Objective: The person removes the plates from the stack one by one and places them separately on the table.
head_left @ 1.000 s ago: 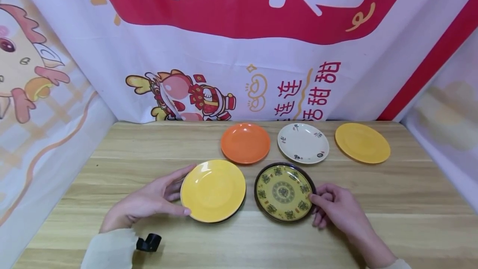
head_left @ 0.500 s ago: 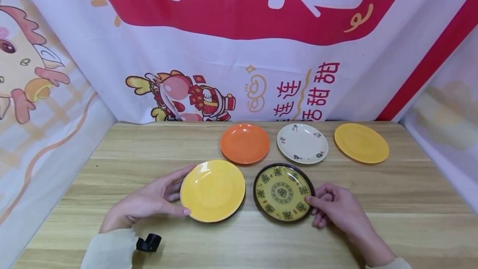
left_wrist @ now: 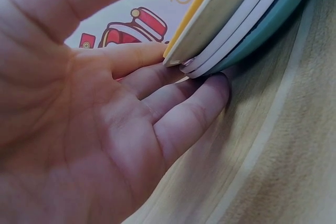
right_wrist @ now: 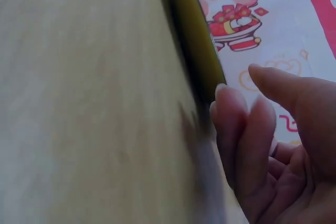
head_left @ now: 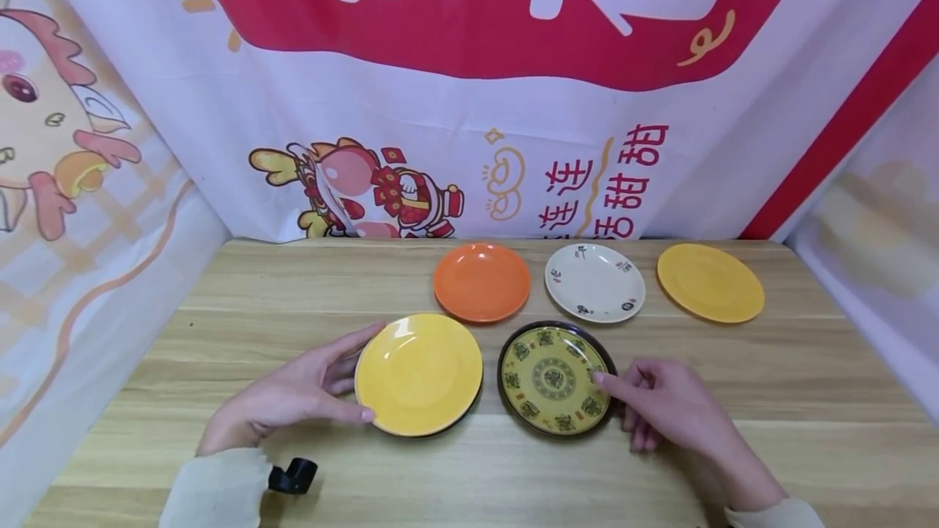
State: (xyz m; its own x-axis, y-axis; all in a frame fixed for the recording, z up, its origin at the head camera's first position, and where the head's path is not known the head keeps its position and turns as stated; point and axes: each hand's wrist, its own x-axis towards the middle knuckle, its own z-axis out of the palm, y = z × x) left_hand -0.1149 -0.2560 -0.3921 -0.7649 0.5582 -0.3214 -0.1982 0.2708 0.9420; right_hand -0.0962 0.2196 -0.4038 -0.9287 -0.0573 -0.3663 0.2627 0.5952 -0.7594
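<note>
In the head view my left hand [head_left: 308, 389] rests at the left side of a stack of plates, topped by a yellow plate [head_left: 418, 373]. Thumb and fingers spread along the rim. The left wrist view shows pale plates [left_wrist: 236, 24] and a teal plate [left_wrist: 273, 24] below, fingertips touching their edges. My right hand [head_left: 667, 410] is at the right edge of an olive-green patterned plate [head_left: 553, 381] with a dark rim. Its thumb hangs over the plate. In the right wrist view, loosely bent fingers [right_wrist: 247, 129] meet the plate's edge while the thumb stands apart from it.
Behind lie an orange plate [head_left: 482, 282], a white plate [head_left: 595, 283] with dark markings and another yellow plate [head_left: 710, 282] in a row. A printed cloth [head_left: 352, 104] hangs at the wooden table's [head_left: 330, 275] back edge. A black piece [head_left: 293, 476] sits at the left cuff.
The right hand's thumb has slid slightly left over the olive-green plate, and its fingers have eased off the rim a little. That plate shifted slightly left early on. The left hand has stayed still.
</note>
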